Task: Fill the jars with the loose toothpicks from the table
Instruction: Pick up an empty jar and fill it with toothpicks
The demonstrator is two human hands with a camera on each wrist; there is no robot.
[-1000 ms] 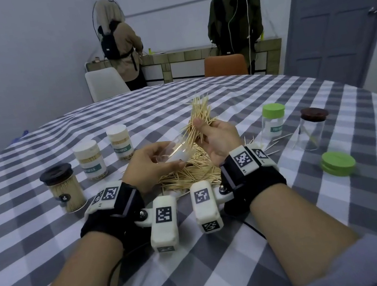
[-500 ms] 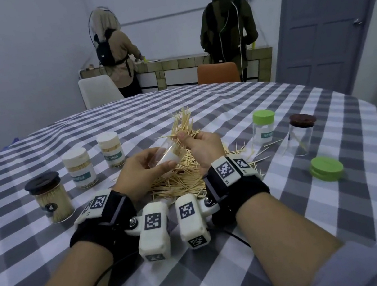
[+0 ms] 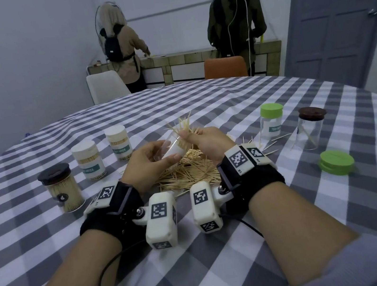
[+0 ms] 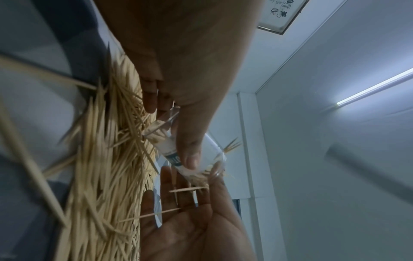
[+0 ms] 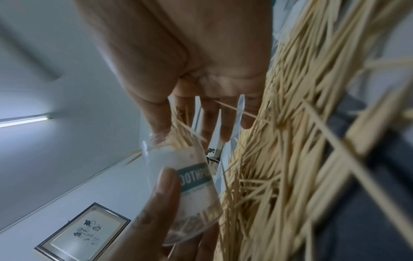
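Table [image 3: 261, 243]: round, under grey-and-white checked cloth; sits lower in the head view than a second ago.
Pile [image 3: 187, 170]: loose pale wooden toothpicks heaped on the cloth beneath both hands, unmoved.
Left hand [image 3: 147, 161]: thumb and fingers curled round small clear plastic jar [image 3: 173, 149] with teal label, tilted, mouth toward the right hand; held as before.
Right hand [image 3: 203, 141]: pinches bundle of toothpicks [image 3: 184, 128] at the jar mouth; bundle stands shorter above the fingers than earlier, ends already inside the jar [image 4: 161, 136].
Other jars: two filled white-capped [image 3: 88, 161], one dark-lidded full [image 3: 61, 189], green-lidded [image 3: 271, 120] and brown-lidded [image 3: 311, 129] at right.
Loose green lid [image 3: 335, 162]: flat on cloth, right.
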